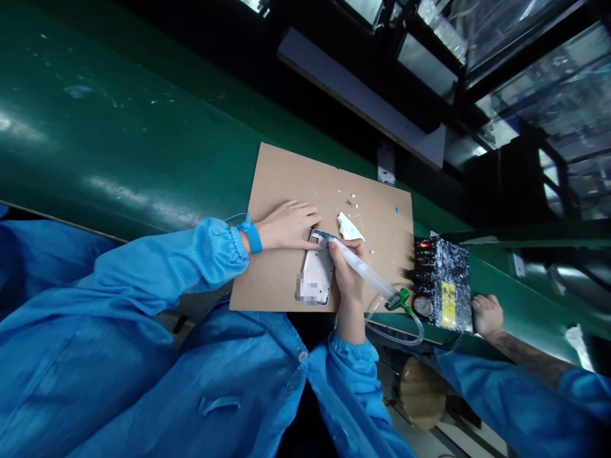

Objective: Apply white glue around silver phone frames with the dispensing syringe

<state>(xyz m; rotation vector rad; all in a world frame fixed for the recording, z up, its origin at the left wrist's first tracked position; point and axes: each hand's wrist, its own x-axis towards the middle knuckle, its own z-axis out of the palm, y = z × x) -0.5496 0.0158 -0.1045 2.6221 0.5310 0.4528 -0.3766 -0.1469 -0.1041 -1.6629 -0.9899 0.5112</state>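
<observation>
A silver phone frame (316, 272) lies on a brown cardboard sheet (277, 191). My left hand (289, 224) rests flat on the cardboard with its fingers stretched out, fingertips pressing the frame's top left edge. My right hand (348, 270) is closed around a clear glue syringe (365, 272), held like a pen. The syringe's blue tip touches the frame's top edge. A green fitting (400, 299) and a clear tube (405, 327) trail from the syringe's back end.
A crumpled white wipe (349, 227) and small white crumbs lie on the cardboard. A spattered dispenser box (442, 283) with a gauge stands at the right, another person's hand (487, 315) beside it. The green conveyor belt (119, 140) runs behind. Another phone frame (386, 164) lies beyond the cardboard.
</observation>
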